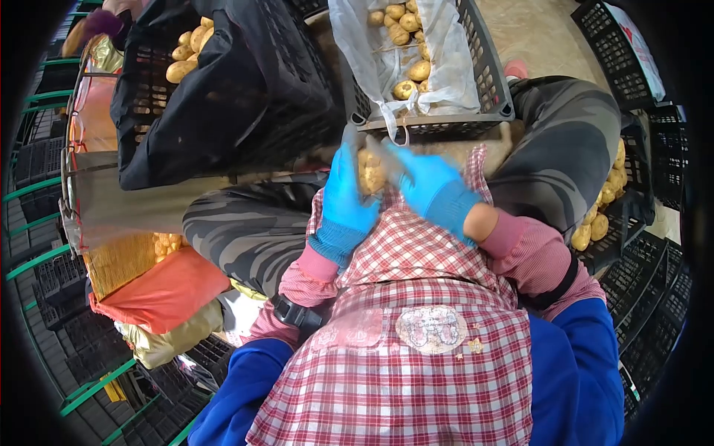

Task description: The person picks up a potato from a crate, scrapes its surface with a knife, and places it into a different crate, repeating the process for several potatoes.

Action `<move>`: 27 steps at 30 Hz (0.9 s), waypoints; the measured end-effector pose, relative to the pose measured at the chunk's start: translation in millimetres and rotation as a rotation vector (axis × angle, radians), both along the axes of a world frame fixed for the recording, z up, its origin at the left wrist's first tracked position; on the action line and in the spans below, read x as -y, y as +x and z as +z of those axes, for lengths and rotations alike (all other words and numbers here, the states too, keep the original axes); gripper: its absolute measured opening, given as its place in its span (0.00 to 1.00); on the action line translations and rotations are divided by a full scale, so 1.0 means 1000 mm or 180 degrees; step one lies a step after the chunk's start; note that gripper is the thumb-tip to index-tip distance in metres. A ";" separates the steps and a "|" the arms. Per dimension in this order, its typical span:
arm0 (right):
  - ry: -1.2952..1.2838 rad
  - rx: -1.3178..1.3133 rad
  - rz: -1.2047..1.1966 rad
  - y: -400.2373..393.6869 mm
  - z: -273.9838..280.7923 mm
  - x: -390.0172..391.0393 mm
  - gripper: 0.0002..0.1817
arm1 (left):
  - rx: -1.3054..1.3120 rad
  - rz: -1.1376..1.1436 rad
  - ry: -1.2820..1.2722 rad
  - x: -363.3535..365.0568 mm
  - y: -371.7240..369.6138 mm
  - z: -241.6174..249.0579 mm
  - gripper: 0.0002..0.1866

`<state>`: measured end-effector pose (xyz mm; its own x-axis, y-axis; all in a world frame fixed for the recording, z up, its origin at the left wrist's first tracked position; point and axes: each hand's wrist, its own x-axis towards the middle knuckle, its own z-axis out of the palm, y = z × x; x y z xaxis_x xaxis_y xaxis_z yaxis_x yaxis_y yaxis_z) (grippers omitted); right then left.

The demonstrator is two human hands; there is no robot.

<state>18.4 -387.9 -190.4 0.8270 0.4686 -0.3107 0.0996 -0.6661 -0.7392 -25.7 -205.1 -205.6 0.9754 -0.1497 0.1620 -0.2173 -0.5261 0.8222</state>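
Note:
My left hand [345,195], in a blue glove with grey fingertips, is closed along the left side of a potato [371,175] above my lap. My right hand [430,178], gloved the same way, reaches over from the right with its fingertips close to the top of that potato. Motion smears the right fingers. Just beyond both hands stands a black crate [487,125] lined with white plastic sheet [455,73]. Several potatoes [407,30] lie inside it. A red checked apron [416,256] covers my lap below the hands.
A crate draped in black cloth [253,67] holds potatoes [195,44] at upper left. More potatoes [595,223] fill a crate by my right leg. Red cloth [175,286] and sacks lie at left. Black crates [636,286] stand at right. Another person's purple-gloved hand [104,24] shows at top left.

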 end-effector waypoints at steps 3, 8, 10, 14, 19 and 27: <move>-0.0240 -0.0249 0.0133 -0.007 0.024 -0.008 0.29 | -0.0134 0.0062 0.0013 0.001 -0.003 -0.004 0.55; 0.0261 0.0134 -0.0118 -0.003 -0.011 0.000 0.28 | -0.0281 0.0133 -0.0182 0.002 0.000 0.004 0.58; -0.0200 -0.0070 0.0398 -0.006 0.021 -0.002 0.26 | -0.0708 0.0340 -0.0890 0.005 -0.001 0.008 0.59; 0.1978 -0.1106 -0.0844 0.017 0.003 0.023 0.25 | -0.0886 0.0230 -0.1839 -0.002 0.002 0.024 0.55; 0.3064 -0.1821 -0.0691 0.017 0.026 0.022 0.26 | -0.0036 -0.0221 -0.0873 -0.001 0.017 0.046 0.41; 0.3470 -0.1596 -0.0875 0.012 0.038 0.022 0.29 | 0.0333 0.0635 -0.1613 0.035 0.045 0.065 0.22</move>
<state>30.2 -409.7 -152.1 0.8410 0.5111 -0.1776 -0.4015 0.3693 -0.8381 19.7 -240.4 -140.9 0.9516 0.1582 0.2634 -0.2482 -0.1095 0.9625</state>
